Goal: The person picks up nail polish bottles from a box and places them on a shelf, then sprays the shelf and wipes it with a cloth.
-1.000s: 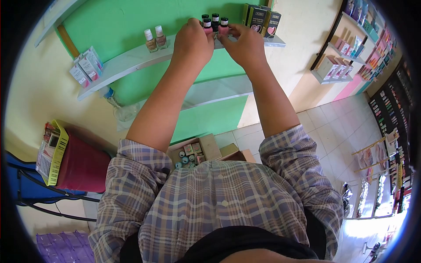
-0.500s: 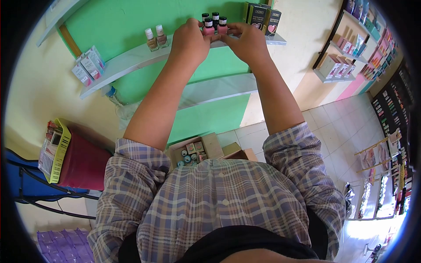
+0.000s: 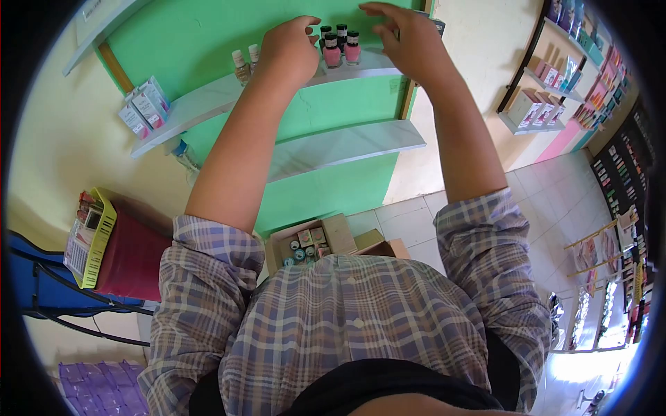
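Observation:
Pink nail polish bottles (image 3: 333, 57) with black caps stand upright in a tight group on the upper white shelf (image 3: 381, 64). To the left of the group is my left hand (image 3: 288, 54), its curled fingers apart and nothing visible in them; whether a fingertip touches a bottle is hard to tell. My right hand (image 3: 414, 45) is raised to the right of the bottles, fingers stretched and thumb spread, holding nothing. Beyond my left wrist stand two brownish polish bottles (image 3: 241, 69) with white caps, one partly covered. Dark nail polish boxes (image 3: 438, 26) are mostly hidden behind my right hand.
Small white boxes (image 3: 146, 107) sit at the shelf's left end. A lower white shelf (image 3: 347, 151) runs beneath. On the floor is an open cardboard box (image 3: 340, 232) holding bottles and small boxes. A yellow-green basket (image 3: 104, 239) and wall shelves (image 3: 531, 128) flank the area.
Both hands have come away from the pink bottles, the right one moving farther right and up with its fingers opening. The bottles stay standing together. My right hand now covers most of the dark boxes.

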{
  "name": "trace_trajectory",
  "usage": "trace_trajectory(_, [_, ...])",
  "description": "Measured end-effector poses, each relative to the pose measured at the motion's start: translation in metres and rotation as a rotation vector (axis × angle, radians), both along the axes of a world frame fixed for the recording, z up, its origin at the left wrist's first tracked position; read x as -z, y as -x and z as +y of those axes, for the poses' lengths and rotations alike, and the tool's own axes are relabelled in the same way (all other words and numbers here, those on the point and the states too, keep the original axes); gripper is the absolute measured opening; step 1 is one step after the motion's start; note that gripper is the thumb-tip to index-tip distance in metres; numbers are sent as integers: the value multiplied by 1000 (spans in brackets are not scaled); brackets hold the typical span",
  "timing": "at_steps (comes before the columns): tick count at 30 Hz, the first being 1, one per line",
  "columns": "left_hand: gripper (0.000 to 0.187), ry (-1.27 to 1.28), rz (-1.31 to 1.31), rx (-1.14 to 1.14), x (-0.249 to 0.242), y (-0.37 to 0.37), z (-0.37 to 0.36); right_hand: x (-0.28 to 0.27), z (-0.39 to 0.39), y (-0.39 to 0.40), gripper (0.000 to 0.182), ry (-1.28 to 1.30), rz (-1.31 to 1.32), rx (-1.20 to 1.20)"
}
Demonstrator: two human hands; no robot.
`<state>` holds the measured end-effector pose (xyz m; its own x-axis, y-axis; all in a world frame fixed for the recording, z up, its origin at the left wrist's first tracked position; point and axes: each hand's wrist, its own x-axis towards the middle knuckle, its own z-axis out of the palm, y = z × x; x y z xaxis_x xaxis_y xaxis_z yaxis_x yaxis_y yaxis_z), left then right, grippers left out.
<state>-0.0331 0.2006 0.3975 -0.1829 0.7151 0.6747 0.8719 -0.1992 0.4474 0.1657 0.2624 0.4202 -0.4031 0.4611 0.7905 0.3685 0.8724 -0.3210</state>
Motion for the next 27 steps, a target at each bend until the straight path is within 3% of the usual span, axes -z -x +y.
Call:
trace_trajectory(2, [33,16,0,27,-11,1,0,-29,-9,5,29,-244,-106,-8])
trace_trajectory(5, [29,-5,44,55,-38,-2,-5,-60,-7,11,27,-112,-311,-48])
trace_trajectory(7, [22,142,-280,56,-59,-10,-9,-68,17,15,23,-245,-368,-98])
trace_trajectory(8, [20,175,103,-46,-64,-3,-4,-73,25,18,23,-288,-501,-37])
trace_trajectory(10, [20,253,177,-72,-76,1,11,-80,29,24,22,-337,-631,22])
trace_trajectory(14, [22,450,397,-115,-80,13,47,-81,33,37,23,-196,-839,181])
trace_trajectory(19, [22,556,379,-20,-87,2,27,-76,61,52,23,-165,-921,147])
trace_trajectory(21, [23,571,370,19,-88,3,27,-74,64,56,21,-166,-936,22])
trace_trajectory(27, [22,546,302,60,-81,4,33,-73,62,63,19,-254,-998,159])
